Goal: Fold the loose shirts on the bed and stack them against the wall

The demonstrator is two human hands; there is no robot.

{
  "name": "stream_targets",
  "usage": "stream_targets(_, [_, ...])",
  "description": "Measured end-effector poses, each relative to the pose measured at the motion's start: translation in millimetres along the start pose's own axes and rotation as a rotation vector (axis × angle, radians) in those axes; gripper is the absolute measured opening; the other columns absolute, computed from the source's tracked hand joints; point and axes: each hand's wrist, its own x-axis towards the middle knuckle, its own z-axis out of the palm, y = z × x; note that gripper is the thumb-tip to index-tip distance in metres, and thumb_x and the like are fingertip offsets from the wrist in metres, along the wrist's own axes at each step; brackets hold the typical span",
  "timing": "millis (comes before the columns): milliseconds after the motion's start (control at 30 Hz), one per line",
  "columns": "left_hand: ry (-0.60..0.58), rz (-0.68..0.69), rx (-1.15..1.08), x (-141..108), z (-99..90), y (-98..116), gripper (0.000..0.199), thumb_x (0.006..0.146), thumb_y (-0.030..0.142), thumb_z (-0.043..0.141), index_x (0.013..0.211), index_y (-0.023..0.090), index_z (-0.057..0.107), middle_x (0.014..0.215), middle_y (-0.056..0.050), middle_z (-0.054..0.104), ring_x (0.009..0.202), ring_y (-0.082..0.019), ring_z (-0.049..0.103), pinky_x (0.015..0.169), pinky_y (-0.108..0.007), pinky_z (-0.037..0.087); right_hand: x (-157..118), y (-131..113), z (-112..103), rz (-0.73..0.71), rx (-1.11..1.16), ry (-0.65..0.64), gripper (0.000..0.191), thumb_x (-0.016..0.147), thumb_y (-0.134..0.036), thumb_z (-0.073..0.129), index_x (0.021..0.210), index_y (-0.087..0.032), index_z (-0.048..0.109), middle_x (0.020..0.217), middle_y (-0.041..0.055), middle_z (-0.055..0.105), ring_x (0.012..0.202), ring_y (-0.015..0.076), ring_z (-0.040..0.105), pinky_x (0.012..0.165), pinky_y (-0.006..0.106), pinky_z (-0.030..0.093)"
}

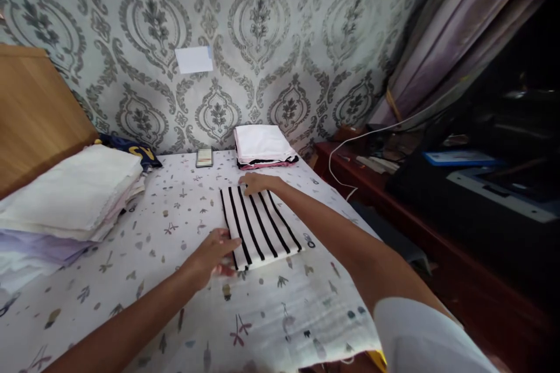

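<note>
A white cloth with black stripes (262, 227) lies folded into a flat rectangle on the patterned bed sheet (175, 303). My left hand (219, 253) is at its near left corner, fingers spread, with the thumb over the top and other fingers beside the edge. At the far edge is my right hand (256, 182), its fingers bent down onto the cloth's far left part. Whether those fingertips pinch the fabric is hard to make out. Just beyond that hand sits a neat stack of folded clothes (265, 143), white on top with pink and black layers below.
A larger pile of white and lilac clothes (74, 186) lies at the left, by a wooden headboard (39, 111). Behind it is a dark blue cloth with yellow marks (131, 148). A small framed item (204, 157) rests near the wall. A red table (363, 172) with a white cable stands right.
</note>
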Motion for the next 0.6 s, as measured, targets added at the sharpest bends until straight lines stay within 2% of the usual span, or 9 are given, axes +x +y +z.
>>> stream_targets(67, [-0.032, -0.058, 0.087, -0.1, 9.2, -1.2, 0.052, 0.068, 0.043, 0.084, 0.105, 0.019, 0.057, 0.119, -0.015, 0.066, 0.085, -0.024, 0.071, 0.047, -0.026, 0.050, 14.1, -0.5, -6.1, 0.004, 0.011, -0.064, 0.049, 0.061, -0.015, 0.075, 0.110, -0.015, 0.074, 0.119, 0.0119, 0.072, 0.110, 0.0321, 0.066, 0.093, 0.038, 0.052])
stream_targets(133, [-0.052, -0.115, 0.150, 2.0, 17.5, -2.2, 0.047, 0.067, 0.042, 0.084, 0.099, 0.019, 0.058, 0.097, -0.009, 0.071, 0.064, -0.017, 0.067, 0.043, -0.024, 0.044, 20.6, -0.5, -11.6, 0.004, 0.026, -0.109, 0.035, 0.057, -0.017, 0.078, 0.092, -0.015, 0.076, 0.099, 0.0086, 0.076, 0.097, 0.0292, 0.068, 0.084, 0.034, 0.053])
stream_targets(200, [-0.053, -0.156, 0.197, 5.1, 21.5, -2.5, 0.037, 0.065, 0.036, 0.082, 0.089, 0.019, 0.058, 0.069, -0.001, 0.065, 0.046, -0.012, 0.055, 0.039, -0.022, 0.037, 18.9, 1.1, -17.3, -0.003, 0.050, -0.139, 0.024, 0.054, -0.021, 0.080, 0.078, -0.016, 0.074, 0.084, 0.0046, 0.075, 0.088, 0.0260, 0.068, 0.078, 0.031, 0.053])
stream_targets(267, [-0.033, -0.136, 0.194, 8.0, 18.1, -1.8, 0.032, 0.061, 0.029, 0.080, 0.081, 0.019, 0.058, 0.059, 0.002, 0.060, 0.044, -0.011, 0.050, 0.039, -0.022, 0.034, 8.8, 5.8, -23.2, -0.017, 0.088, -0.158, 0.019, 0.054, -0.024, 0.080, 0.070, -0.016, 0.071, 0.075, 0.0016, 0.072, 0.082, 0.0236, 0.067, 0.073, 0.029, 0.053])
stream_targets(367, [-0.019, 0.019, -0.036, 10.3, -0.6, 2.7, 0.035, 0.056, 0.026, 0.078, 0.087, 0.020, 0.062, 0.078, -0.004, 0.070, 0.067, -0.019, 0.065, 0.054, -0.027, 0.049, -20.8, 19.3, -29.7, -0.043, 0.160, -0.153, 0.018, 0.060, -0.026, 0.074, 0.074, -0.017, 0.071, 0.078, 0.0005, 0.072, 0.081, 0.0217, 0.067, 0.070, 0.027, 0.052])
stream_targets(433, [-0.021, 0.082, -0.234, 11.6, -16.0, 8.5, 0.037, 0.059, 0.030, 0.076, 0.093, 0.021, 0.062, 0.090, -0.008, 0.073, 0.082, -0.024, 0.069, 0.068, -0.034, 0.056, -46.7, 30.4, -30.3, -0.082, 0.339, -0.125, 0.025, 0.064, -0.029, 0.070, 0.086, -0.017, 0.072, 0.088, 0.0013, 0.074, 0.086, 0.0216, 0.068, 0.073, 0.028, 0.054])
stream_targets(500, [0.003, 0.091, -0.326, 15.3, -26.9, 16.8, 0.036, 0.063, 0.033, 0.077, 0.094, 0.023, 0.060, 0.089, -0.007, 0.073, 0.079, -0.025, 0.070, 0.069, -0.039, 0.058, -71.5, 41.3, -27.9, -0.133, 0.623, -0.061, 0.034, 0.067, -0.034, 0.070, 0.097, -0.019, 0.072, 0.097, 0.0024, 0.075, 0.091, 0.0226, 0.069, 0.080, 0.031, 0.055])
stream_targets(600, [0.066, 0.147, -0.281, 30.7, -28.1, 38.6, 0.044, 0.062, 0.030, 0.082, 0.099, 0.025, 0.058, 0.087, -0.004, 0.072, 0.068, -0.022, 0.069, 0.062, -0.036, 0.057, -94.6, 57.8, -24.9, -0.122, 0.941, 0.108, 0.046, 0.067, -0.043, 0.075, 0.106, -0.020, 0.071, 0.099, 0.0034, 0.076, 0.094, 0.0242, 0.070, 0.086, 0.036, 0.055])
